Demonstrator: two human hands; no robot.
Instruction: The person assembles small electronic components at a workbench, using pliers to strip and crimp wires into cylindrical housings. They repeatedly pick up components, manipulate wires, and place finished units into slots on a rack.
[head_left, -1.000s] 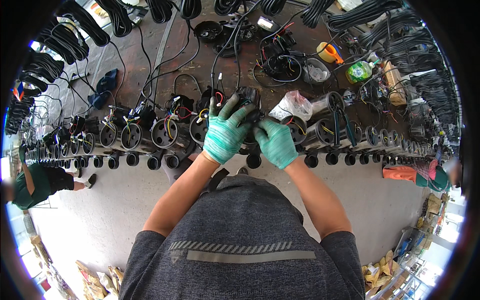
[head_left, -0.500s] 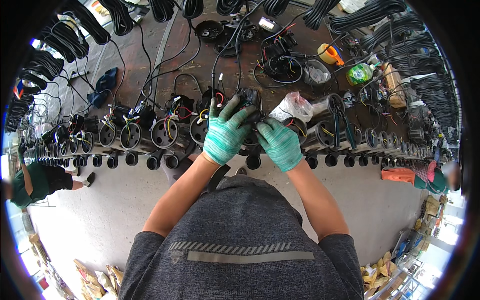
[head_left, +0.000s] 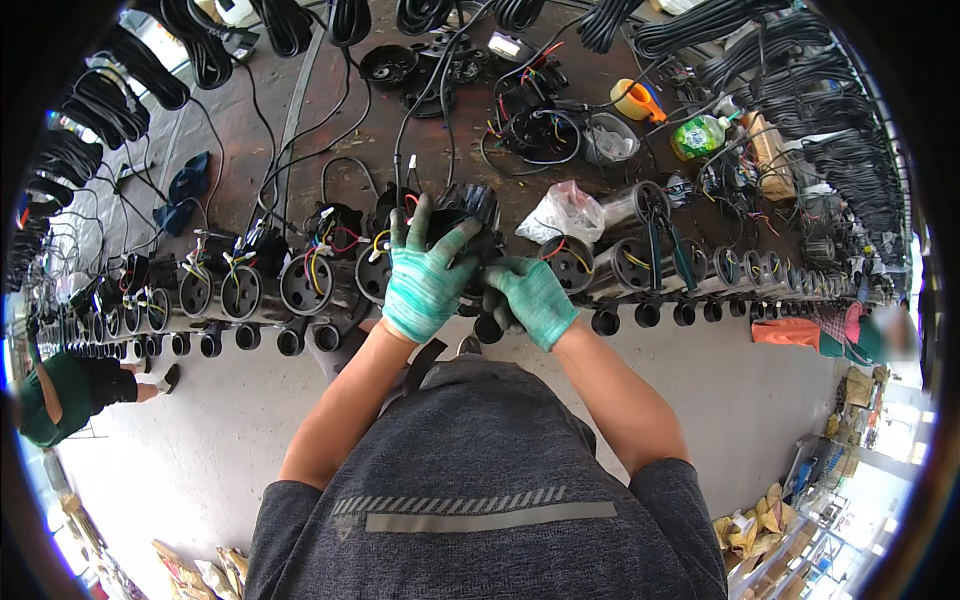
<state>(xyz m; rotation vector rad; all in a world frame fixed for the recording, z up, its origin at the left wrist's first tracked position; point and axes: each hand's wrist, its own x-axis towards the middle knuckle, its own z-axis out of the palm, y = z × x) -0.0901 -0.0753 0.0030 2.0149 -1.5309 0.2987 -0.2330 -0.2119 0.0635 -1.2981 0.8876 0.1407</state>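
My left hand (head_left: 428, 278), in a green and white knit glove, lies over a black motor housing (head_left: 478, 203) at the near edge of the bench. Two of its fingers stretch forward past the housing's left side, and the rest press on the housing. My right hand (head_left: 532, 300), gloved alike, is closed with bent fingers at the near right side of the same part. Both palms hide where the fingertips grip. Below them a short black round tube end (head_left: 488, 329) sticks out over the bench edge. A black cable with a white connector (head_left: 412, 162) rises just beyond my left fingers.
A row of metal cylinders (head_left: 308, 284) with coloured wires lines the bench edge. Green-handled pliers (head_left: 668, 245) lean on cylinders at right, beside a clear plastic bag (head_left: 562, 214). Farther back are orange tape (head_left: 636, 100), a green bottle (head_left: 700, 136) and coiled cables (head_left: 705, 35). People stand at both sides.
The view has shifted slightly, so the bench things sit farther left. My right hand has turned and its fingers have curled lower round the near side of the housing. My left hand stays over it.
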